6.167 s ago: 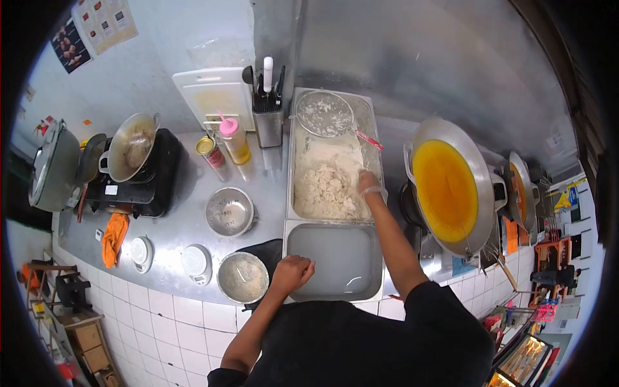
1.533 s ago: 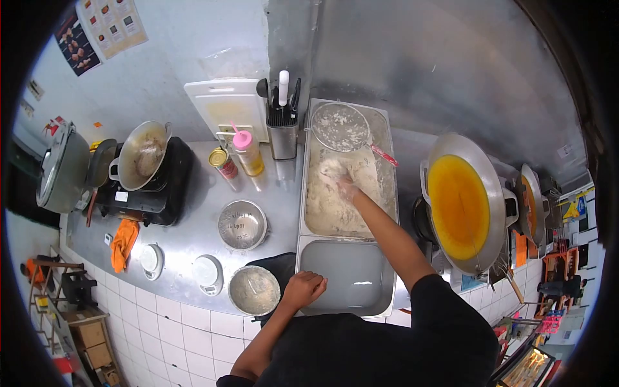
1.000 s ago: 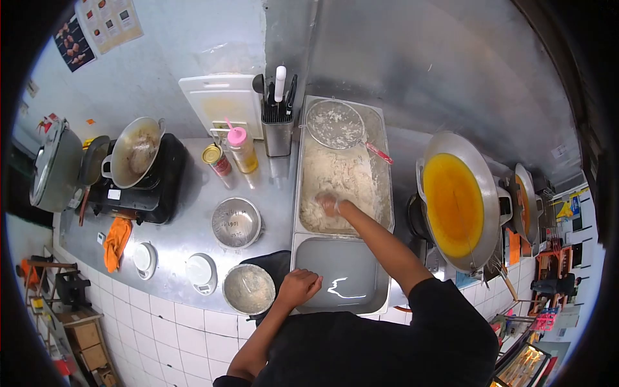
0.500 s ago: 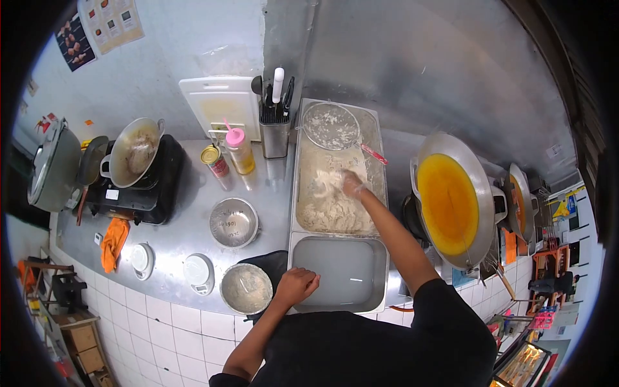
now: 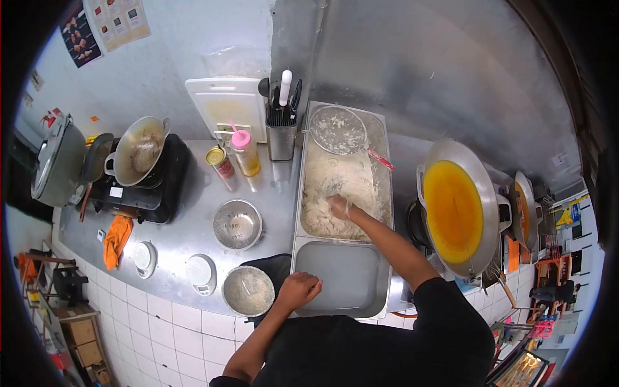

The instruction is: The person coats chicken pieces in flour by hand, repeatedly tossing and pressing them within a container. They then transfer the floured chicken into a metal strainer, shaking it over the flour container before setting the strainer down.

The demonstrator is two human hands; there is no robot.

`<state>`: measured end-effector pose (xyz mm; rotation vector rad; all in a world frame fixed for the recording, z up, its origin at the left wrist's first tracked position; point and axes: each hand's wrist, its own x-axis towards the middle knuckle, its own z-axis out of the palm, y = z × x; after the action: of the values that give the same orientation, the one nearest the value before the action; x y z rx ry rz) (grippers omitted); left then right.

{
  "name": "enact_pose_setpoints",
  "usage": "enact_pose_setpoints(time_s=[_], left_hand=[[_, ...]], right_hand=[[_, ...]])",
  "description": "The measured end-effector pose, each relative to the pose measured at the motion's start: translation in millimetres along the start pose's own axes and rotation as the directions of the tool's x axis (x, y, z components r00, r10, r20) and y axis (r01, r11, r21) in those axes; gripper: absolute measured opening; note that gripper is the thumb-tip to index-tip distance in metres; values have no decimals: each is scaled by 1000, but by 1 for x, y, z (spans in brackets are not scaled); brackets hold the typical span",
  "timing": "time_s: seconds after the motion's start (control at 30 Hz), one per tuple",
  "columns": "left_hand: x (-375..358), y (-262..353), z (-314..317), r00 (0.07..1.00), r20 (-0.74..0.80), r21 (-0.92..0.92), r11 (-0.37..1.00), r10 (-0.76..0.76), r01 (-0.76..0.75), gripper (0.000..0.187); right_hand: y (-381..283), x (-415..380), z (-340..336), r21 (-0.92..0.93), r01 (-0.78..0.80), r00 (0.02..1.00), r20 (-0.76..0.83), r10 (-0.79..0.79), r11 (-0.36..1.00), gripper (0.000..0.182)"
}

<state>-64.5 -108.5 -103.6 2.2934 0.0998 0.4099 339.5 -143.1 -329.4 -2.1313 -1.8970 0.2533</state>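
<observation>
My right hand, in a clear glove, is down in the pale flour in a metal tray, its fingertips hidden in the flour. A round sieve with a red handle lies across the tray's far end. Close to me, my left hand rests with curled fingers at the left rim of a second metal tray holding cloudy liquid; no object shows in it. A metal bowl with flour stands left of that hand.
Right of the trays sits a large wok of orange oil. To the left are an empty-looking steel bowl, two white scales, a pink-lidded bottle, a can, a knife block and a stove with a pan.
My right hand has moved toward me through the flour, to the tray's nearer part. The view has shifted slightly; my left hand has stayed at the near tray's rim.
</observation>
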Motion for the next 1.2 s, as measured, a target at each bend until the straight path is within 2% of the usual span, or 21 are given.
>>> enact_pose_setpoints(time_s=[0.03,0.07,0.2,0.27,0.3,0.33,0.37,0.4,0.43,0.47,0.63,0.7,0.77,0.8,0.9,1.03,1.13,1.17,1.2], left_hand=[[0,0,1,1000,3,5,1000,0,0,26],[0,1,1,1000,9,11,1000,2,-2,26],[0,-2,2,1000,20,31,999,8,-8,26],[1,-1,1,1000,4,30,1000,6,-6,27],[1,0,1,1000,-3,27,1000,5,-5,27],[1,0,3,1000,-10,23,1000,4,-3,27],[0,-1,5,1000,-18,21,1000,3,-2,27],[0,-2,5,1000,-26,19,1000,2,-1,26],[1,-2,3,1000,-11,31,1000,0,0,26],[0,-3,2,1000,4,42,999,-2,2,26],[1,1,1,1000,-17,15,1000,14,-14,26],[0,0,1,1000,-13,21,999,27,-27,26],[-1,-2,5,999,-6,29,999,31,-31,26],[-1,-3,5,999,-2,34,999,33,-33,27],[-2,-1,3,1000,6,44,999,21,-21,27],[-1,-1,5,1000,-11,46,999,29,-28,28],[-1,1,3,999,-3,41,999,34,-33,28],[-2,-1,5,999,3,42,999,33,-33,28],[-3,-2,6,1000,6,45,999,30,-30,28]], right_hand=[[-15,0,-20,-42,-5,999,38,7,999,14],[-46,5,-65,-28,-165,986,-18,164,986,8],[25,43,-35,23,-227,926,-303,223,974,9],[82,68,1,-10,-302,907,-312,284,953,15],[129,83,42,-45,-331,900,-317,301,943,18],[223,111,136,-27,-334,878,-374,300,942,22],[219,118,134,-255,-365,879,-412,241,895,24],[206,118,128,-496,-222,956,-279,88,840,26],[140,105,73,-373,-207,978,-118,175,905,25],[96,97,47,-312,-181,983,-16,185,933,25],[-20,34,10,-138,6,952,305,37,990,23],[-53,14,-18,-96,4,927,373,32,995,22],[-77,5,-44,-52,-67,930,357,81,996,21],[-79,-2,-48,157,-252,954,206,218,955,21],[-100,-9,-106,-97,-259,958,101,268,961,21],[-61,-1,-115,-3,-370,923,-115,367,929,34],[-28,18,-117,-329,-337,873,242,424,882,38],[-5,15,-96,-120,-356,930,47,364,927,32],[29,11,-65,89,-314,932,-161,325,945,26]])
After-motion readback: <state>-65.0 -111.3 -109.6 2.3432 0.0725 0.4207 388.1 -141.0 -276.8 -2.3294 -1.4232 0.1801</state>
